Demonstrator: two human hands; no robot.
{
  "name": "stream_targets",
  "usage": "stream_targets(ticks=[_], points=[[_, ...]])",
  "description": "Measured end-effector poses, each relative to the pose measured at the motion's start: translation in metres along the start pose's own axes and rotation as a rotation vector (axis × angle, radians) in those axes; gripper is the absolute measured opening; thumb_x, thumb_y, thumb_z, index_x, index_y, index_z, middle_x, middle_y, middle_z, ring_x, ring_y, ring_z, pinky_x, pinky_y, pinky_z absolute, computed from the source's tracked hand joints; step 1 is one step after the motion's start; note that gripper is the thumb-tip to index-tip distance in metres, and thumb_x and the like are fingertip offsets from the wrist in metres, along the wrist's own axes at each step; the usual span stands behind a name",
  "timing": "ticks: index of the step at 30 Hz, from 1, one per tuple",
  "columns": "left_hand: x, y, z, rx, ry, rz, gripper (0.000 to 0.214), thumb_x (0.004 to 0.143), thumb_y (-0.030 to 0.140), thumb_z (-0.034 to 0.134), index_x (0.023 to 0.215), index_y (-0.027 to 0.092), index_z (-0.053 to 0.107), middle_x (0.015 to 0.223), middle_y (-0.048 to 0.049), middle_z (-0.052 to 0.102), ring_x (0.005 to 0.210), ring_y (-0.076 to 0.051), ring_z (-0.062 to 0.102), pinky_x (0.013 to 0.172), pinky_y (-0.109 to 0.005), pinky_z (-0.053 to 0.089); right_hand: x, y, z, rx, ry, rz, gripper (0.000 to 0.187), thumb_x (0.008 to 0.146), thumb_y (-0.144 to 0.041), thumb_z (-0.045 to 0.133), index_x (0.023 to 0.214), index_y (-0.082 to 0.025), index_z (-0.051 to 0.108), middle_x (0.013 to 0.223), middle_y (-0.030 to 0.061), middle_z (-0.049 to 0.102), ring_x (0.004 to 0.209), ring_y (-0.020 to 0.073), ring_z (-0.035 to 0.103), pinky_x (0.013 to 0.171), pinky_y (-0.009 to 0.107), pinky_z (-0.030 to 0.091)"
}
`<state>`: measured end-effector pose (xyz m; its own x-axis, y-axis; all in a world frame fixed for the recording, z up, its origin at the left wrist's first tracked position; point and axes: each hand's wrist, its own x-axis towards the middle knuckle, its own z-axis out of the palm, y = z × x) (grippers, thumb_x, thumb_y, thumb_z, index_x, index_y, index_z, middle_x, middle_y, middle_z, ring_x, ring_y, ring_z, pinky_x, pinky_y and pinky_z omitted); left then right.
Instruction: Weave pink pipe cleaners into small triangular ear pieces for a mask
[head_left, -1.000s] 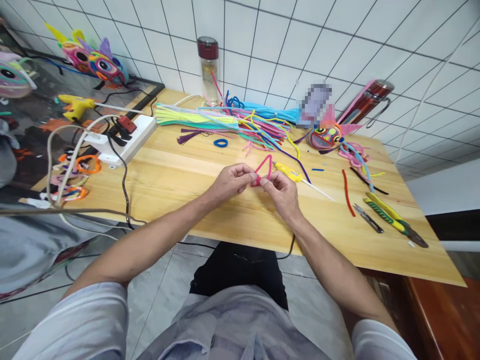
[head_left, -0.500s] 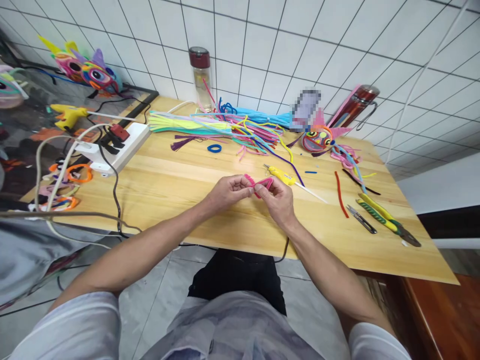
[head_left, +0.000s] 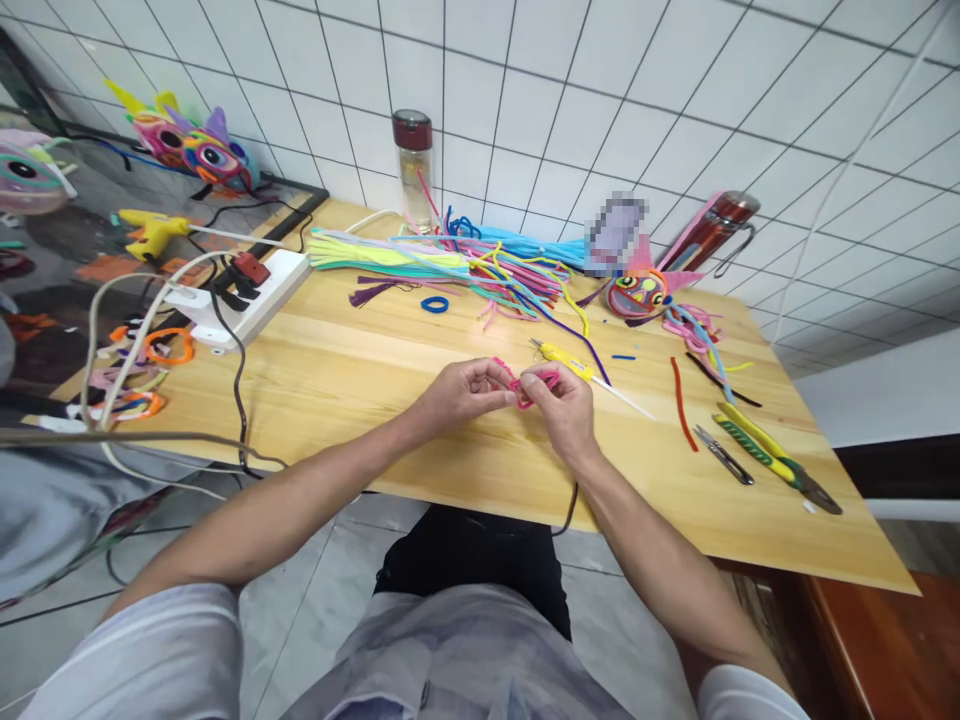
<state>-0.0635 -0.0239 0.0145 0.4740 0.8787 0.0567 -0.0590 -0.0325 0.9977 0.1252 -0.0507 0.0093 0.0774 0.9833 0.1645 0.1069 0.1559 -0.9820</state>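
Between my two hands, over the middle of the table, is a bent pink pipe cleaner [head_left: 527, 398]. My left hand [head_left: 474, 390] pinches its left end between thumb and fingers. My right hand [head_left: 560, 405] is closed on its right side, thumb on top, and hides part of it. Just behind the right hand lies a yellow glue gun [head_left: 564, 360] with a white glue stick at its back. A small blue ring [head_left: 434, 304] rests farther back on the left.
Bundled pipe cleaners [head_left: 397, 255] lie along the wall by a glass bottle [head_left: 414, 170]. At right are pliers [head_left: 780, 460], thread snips [head_left: 724, 455], a red pipe cleaner [head_left: 683, 403] and a colourful fish-like figure [head_left: 636, 293]. A power strip [head_left: 259, 305] with cables sits left.
My fingers have shifted on the pink pipe cleaner; its right part was an open angle and now looks more folded in my right hand. The view has tilted slightly.
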Motion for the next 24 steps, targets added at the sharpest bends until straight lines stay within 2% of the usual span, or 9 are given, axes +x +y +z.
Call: stream_targets(ticks=[3,6,9,15,20,24], points=[[0.000,-0.003,-0.002,-0.003,0.014,0.011,0.041,0.078,0.046,0.090,0.099,0.017,0.071,0.065,0.0058,0.061,0.047,-0.005,0.035,0.047,-0.021,0.026,0.001,-0.002,-0.001,0.161,-0.023,0.108,0.038,0.078,-0.057,0.088,0.081,-0.023,0.071,0.071,-0.0004,0.072,0.063,0.0147,0.062,0.066,0.032,0.056],[-0.001,-0.005,-0.005,-0.023,0.015,0.018,0.040,0.082,0.047,0.087,0.102,0.018,0.068,0.073,0.0028,0.066,0.051,-0.006,0.046,0.050,-0.022,0.036,0.002,-0.004,0.000,0.268,-0.051,0.185,0.038,0.076,-0.054,0.090,0.079,-0.022,0.069,0.069,-0.0011,0.069,0.061,0.0133,0.059,0.064,0.030,0.054],[-0.002,-0.003,-0.006,-0.039,-0.008,0.027,0.038,0.084,0.050,0.085,0.098,0.018,0.070,0.070,0.0037,0.063,0.052,-0.007,0.048,0.051,-0.022,0.039,0.002,-0.007,0.002,0.295,-0.086,0.219,0.038,0.076,-0.052,0.090,0.077,-0.022,0.067,0.067,-0.0022,0.066,0.060,0.0123,0.056,0.062,0.029,0.053],[-0.002,0.003,-0.005,-0.091,-0.020,0.039,0.039,0.079,0.052,0.087,0.089,0.018,0.071,0.067,0.0042,0.060,0.052,-0.007,0.046,0.049,-0.023,0.037,0.002,-0.008,0.005,0.230,-0.118,0.212,0.042,0.077,-0.059,0.086,0.079,-0.023,0.065,0.067,-0.0024,0.062,0.060,0.0132,0.054,0.062,0.030,0.051],[-0.001,0.002,-0.008,-0.138,0.110,0.048,0.039,0.079,0.051,0.088,0.089,0.018,0.070,0.064,0.0040,0.059,0.051,-0.007,0.044,0.049,-0.023,0.034,0.000,-0.005,0.000,0.211,-0.148,0.170,0.042,0.084,-0.065,0.077,0.094,-0.024,0.074,0.084,0.0022,0.073,0.065,0.0160,0.060,0.061,0.032,0.051],[0.000,0.000,-0.010,-0.140,0.175,0.082,0.035,0.080,0.048,0.087,0.089,0.018,0.070,0.063,0.0044,0.057,0.050,-0.007,0.044,0.049,-0.023,0.034,-0.003,0.000,-0.003,0.167,-0.206,0.135,0.033,0.087,-0.056,0.080,0.083,-0.023,0.074,0.075,0.0004,0.070,0.065,0.0157,0.060,0.067,0.032,0.051]])
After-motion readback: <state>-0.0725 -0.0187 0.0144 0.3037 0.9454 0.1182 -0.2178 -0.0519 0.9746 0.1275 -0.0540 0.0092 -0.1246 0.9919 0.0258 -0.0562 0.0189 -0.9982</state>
